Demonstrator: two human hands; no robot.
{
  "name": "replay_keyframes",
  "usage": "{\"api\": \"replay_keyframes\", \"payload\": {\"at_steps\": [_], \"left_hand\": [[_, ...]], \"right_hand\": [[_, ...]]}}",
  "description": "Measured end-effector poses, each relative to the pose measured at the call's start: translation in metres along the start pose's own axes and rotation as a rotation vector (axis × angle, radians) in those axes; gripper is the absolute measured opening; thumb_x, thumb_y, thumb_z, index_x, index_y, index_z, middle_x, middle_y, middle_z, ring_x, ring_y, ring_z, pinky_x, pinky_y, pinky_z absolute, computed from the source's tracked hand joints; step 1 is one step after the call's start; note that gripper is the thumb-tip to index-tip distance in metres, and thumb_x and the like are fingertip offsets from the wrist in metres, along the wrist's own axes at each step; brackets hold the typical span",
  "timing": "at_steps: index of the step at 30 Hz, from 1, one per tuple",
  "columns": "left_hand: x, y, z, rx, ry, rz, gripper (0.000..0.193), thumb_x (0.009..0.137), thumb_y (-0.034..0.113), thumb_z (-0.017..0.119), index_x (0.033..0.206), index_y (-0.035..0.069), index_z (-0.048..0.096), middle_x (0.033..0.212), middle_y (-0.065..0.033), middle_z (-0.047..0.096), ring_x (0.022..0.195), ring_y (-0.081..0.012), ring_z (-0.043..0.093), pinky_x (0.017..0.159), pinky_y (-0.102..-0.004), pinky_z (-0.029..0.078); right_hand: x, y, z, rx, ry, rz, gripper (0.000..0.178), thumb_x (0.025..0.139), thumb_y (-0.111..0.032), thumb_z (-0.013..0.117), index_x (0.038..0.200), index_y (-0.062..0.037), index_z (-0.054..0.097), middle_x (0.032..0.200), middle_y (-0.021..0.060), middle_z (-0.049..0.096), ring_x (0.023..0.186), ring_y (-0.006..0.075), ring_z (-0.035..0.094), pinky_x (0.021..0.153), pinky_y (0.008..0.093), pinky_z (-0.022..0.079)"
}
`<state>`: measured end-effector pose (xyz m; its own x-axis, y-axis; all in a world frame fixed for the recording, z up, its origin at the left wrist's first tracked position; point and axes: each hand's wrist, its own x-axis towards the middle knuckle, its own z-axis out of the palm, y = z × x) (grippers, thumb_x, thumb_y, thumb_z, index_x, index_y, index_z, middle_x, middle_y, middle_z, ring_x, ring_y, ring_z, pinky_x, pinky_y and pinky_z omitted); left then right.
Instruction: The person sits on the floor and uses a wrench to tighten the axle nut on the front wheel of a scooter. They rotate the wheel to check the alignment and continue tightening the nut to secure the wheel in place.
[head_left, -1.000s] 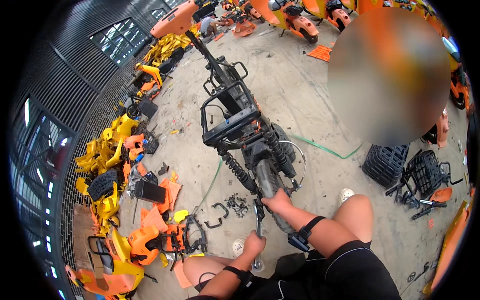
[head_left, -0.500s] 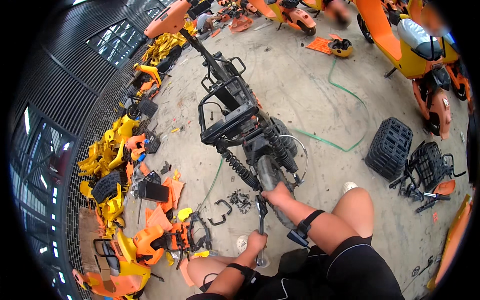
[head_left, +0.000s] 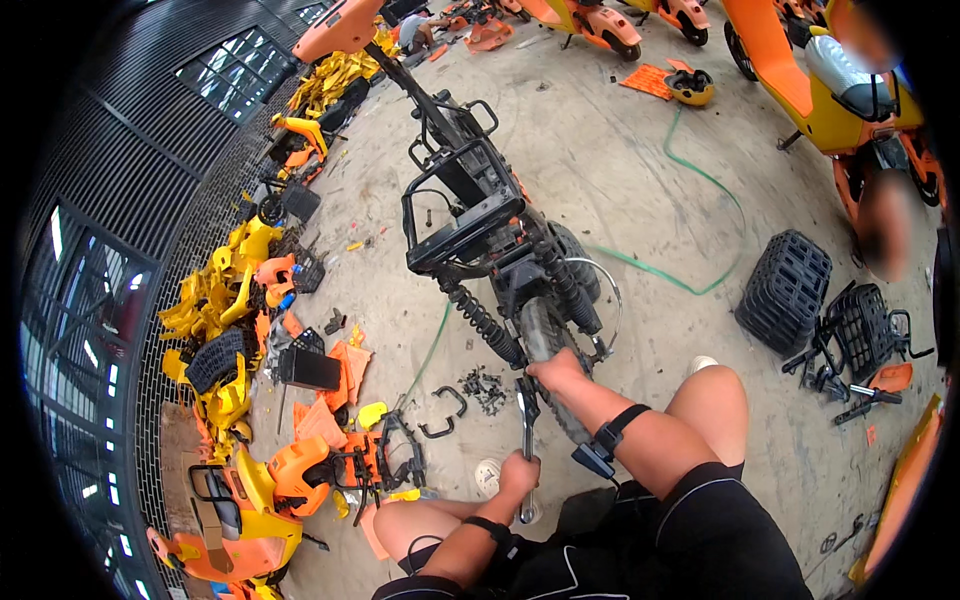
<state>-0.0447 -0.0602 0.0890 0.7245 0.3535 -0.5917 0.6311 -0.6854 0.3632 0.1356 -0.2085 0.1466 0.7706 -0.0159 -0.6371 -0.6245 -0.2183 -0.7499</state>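
Note:
A stripped scooter [head_left: 455, 215] with a black frame stands in front of me, its wheel [head_left: 541, 330] and coil shock absorbers [head_left: 480, 322] toward me. My left hand [head_left: 519, 474] is wrapped around the lower handle of a long metal wrench [head_left: 528, 425]. The wrench's dark upper end is beside the wheel, below the left shock absorber; what it sits on is hidden. My right hand [head_left: 557, 371] is closed by the tyre, close to the wrench's upper end. Its fingertips are hidden, so I cannot make out what they grip.
Small dark parts [head_left: 484, 390] and a bent black handle [head_left: 443, 412] lie left of the wheel. Orange and yellow panels [head_left: 215, 300] pile along the left wall. A green hose [head_left: 690, 285] crosses the floor; black crates [head_left: 785, 290] stand right. Other scooters [head_left: 770, 60] are parked behind.
The whole view has shifted slightly. Both hands and the wrench keep nearly the same place against the scooter.

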Motion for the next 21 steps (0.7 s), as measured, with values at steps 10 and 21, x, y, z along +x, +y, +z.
{"api": "replay_keyframes", "payload": {"at_steps": [10,21], "left_hand": [[0.006,-0.008,0.021,-0.005,0.04,-0.013,0.031,0.089,0.028,0.057,0.093,-0.002,0.063,0.078,-0.0243,0.069,0.073,-0.0383,0.07,0.072,-0.0476,0.055],[0.013,-0.029,0.047,0.048,0.157,0.046,0.034,0.09,0.029,0.056,0.1,-0.003,0.061,0.092,-0.0321,0.067,0.09,-0.0497,0.065,0.083,-0.0565,0.051]], "right_hand": [[0.013,0.012,0.006,-0.008,0.058,-0.042,0.064,0.069,-0.024,0.087,0.114,0.0124,0.059,0.105,0.024,0.068,0.094,0.0319,0.068,0.083,0.04,0.053],[0.027,0.016,0.016,0.035,0.021,-0.082,0.052,0.065,-0.025,0.087,0.092,0.014,0.066,0.088,0.023,0.071,0.075,0.0304,0.069,0.068,0.0416,0.054]]}}
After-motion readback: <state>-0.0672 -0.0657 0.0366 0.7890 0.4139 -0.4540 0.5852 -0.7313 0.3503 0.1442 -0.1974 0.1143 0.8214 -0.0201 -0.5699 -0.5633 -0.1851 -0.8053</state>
